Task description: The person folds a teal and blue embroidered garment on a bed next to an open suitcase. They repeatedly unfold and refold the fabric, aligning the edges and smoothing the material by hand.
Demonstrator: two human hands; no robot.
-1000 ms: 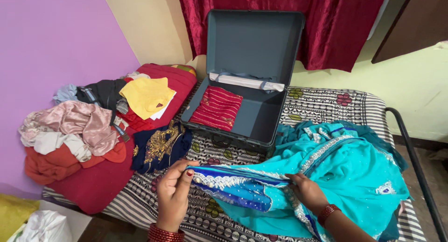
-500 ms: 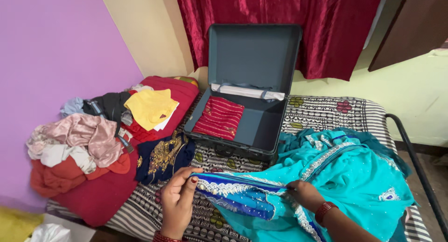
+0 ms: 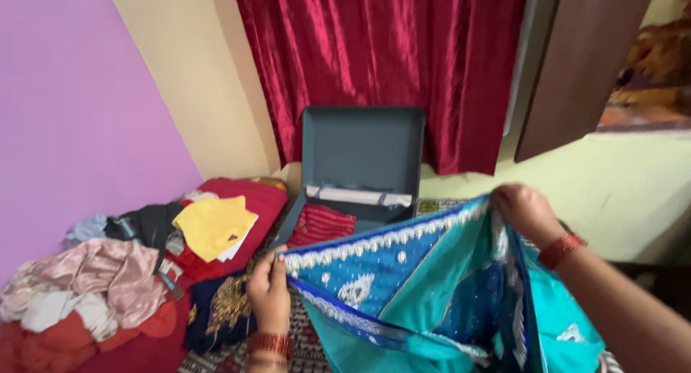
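A turquoise and blue sari [image 3: 425,286] with a white beaded border hangs lifted in front of me, stretched between both hands. My left hand [image 3: 268,290] pinches the border's lower left end. My right hand [image 3: 524,209] grips the border higher up on the right. Behind the cloth stands an open grey suitcase [image 3: 362,150] with a folded red striped garment [image 3: 322,224] inside it. The bed under the sari is mostly hidden.
A heap of clothes lies at the left: pink satin [image 3: 101,272], a yellow piece [image 3: 212,225], a dark blue garment with gold embroidery [image 3: 219,312], on a red cushion [image 3: 252,196]. A dark red curtain [image 3: 381,56] hangs behind, a brown door [image 3: 583,63] at right.
Both hands have lifted the sari off the bed and spread it; my right hand rose high to the right. The camera tilted upward.
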